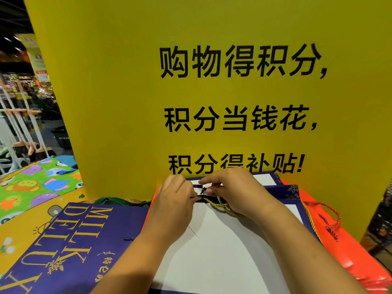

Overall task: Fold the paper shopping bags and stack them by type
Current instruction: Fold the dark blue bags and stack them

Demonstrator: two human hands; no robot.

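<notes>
A purple paper bag with a white inner face (222,247) lies open in front of me against the yellow board. My left hand (175,200) and my right hand (231,189) meet at its far rim, both pinching the purple rim edge where a gold cord handle (222,205) is attached. A flat purple bag printed "MILK DELUXE" (72,247) lies to the left. Orange-red bags (347,249) with a red cord handle lie under and to the right of the open bag.
A tall yellow board with black Chinese characters (233,92) stands right behind the bags. A colourful animal-print mat (36,185) lies at the left, on a yellow surface (19,230). Broom handles and shop shelves show far left.
</notes>
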